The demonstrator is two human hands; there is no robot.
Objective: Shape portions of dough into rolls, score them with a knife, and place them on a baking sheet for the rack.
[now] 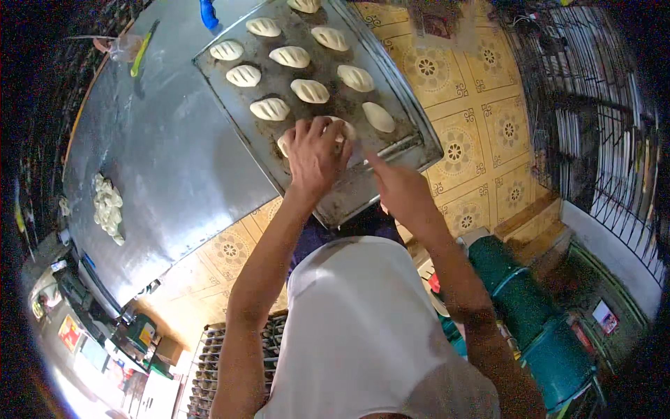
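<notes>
Oval pieces of pale dough lie in rows on a dark, worn metal baking tray [338, 201]. Several, such as one scored dough piece [310, 91], carry slanting parallel cuts. At the right, a smooth dough piece [377, 117] shows no cuts. My left hand [315, 157] bends its fingers over a dough piece [343, 128] near the tray's close end and steadies it, covering most of it. My right hand [403, 192] is just to its right, closed with the forefinger pointing at that dough. Something thin and blurred is at its fingertips; its kind cannot be made out.
Left of the tray stretches a metal worktable [167, 153] with a lump of dough scraps [107, 208]. A yellow-green handled tool [144, 50] and a blue object [208, 14] lie farther back. Teal drums [520, 293] stand at right on the patterned tile floor [453, 150]. A rack [213, 363] is lower left.
</notes>
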